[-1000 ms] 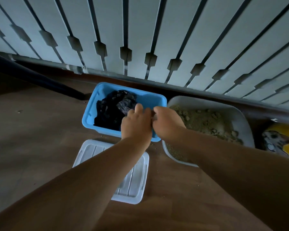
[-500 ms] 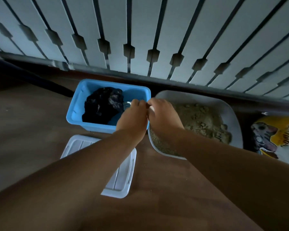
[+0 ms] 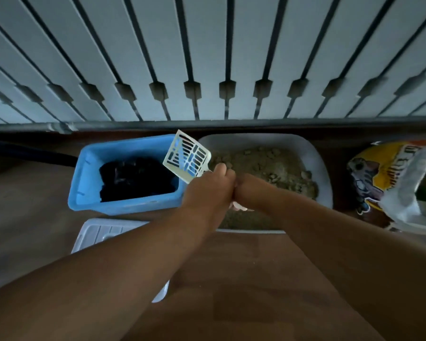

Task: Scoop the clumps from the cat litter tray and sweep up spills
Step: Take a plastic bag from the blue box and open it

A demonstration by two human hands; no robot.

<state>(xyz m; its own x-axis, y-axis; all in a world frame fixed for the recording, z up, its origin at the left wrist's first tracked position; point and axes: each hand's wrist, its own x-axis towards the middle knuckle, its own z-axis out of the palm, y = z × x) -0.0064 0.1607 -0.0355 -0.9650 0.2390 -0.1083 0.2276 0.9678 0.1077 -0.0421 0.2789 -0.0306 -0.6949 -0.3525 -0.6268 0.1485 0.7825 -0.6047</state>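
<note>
A pale slotted litter scoop (image 3: 187, 156) is raised over the gap between the blue bin (image 3: 89, 183) and the white litter tray (image 3: 315, 163). My left hand (image 3: 207, 190) grips its handle just below the head. Pressed against the left hand's side is my right hand (image 3: 253, 190), knuckles up and fingers curled downward; whether it grips the handle is hidden. A pale bit shows under where the two hands meet. The tray holds tan litter (image 3: 268, 166) with several clumps. A black bag (image 3: 133, 178) lies in the bin.
The bin's white lid (image 3: 96, 235) lies on the wooden floor in front of it, partly under my left forearm. A yellow litter bag (image 3: 384, 173) stands to the right of the tray. A slatted railing runs close behind both containers.
The scoop has come up out of the blue bin and now stands clear above its right edge. Both hands shifted right, toward the tray.
</note>
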